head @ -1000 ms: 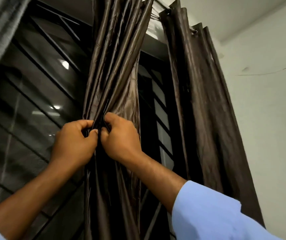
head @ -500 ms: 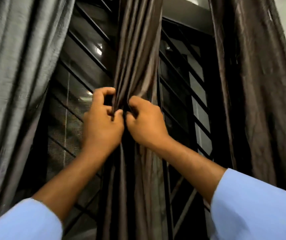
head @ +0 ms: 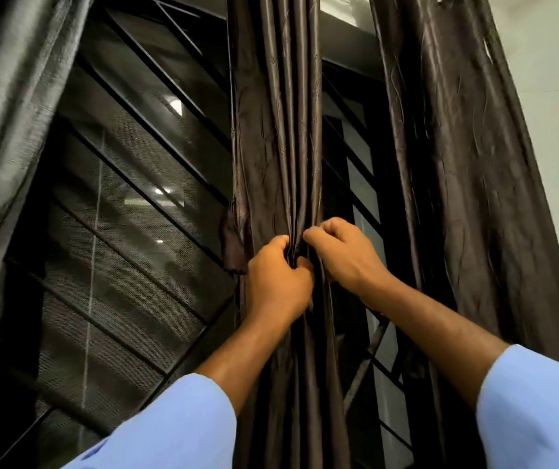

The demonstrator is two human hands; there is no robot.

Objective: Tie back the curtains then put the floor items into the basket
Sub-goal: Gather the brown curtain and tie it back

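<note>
A dark brown shiny curtain (head: 274, 130) hangs gathered into a narrow bunch in the middle of the window. My left hand (head: 276, 282) and my right hand (head: 345, 255) both pinch its folds at the same height, knuckles almost touching. A second brown curtain panel (head: 467, 170) hangs loose to the right. A grey curtain (head: 7, 96) hangs at the far left. No basket or floor items are in view.
Behind the curtains is a window with a black metal grille (head: 142, 184) and a mesh screen. A white wall (head: 555, 113) lies to the right of the window. Light blue sleeves cover both forearms.
The view has swung, so the gathered curtain now stands straighter and more central. Both hands stay clamped on its folds, with the right hand a little higher than the left.
</note>
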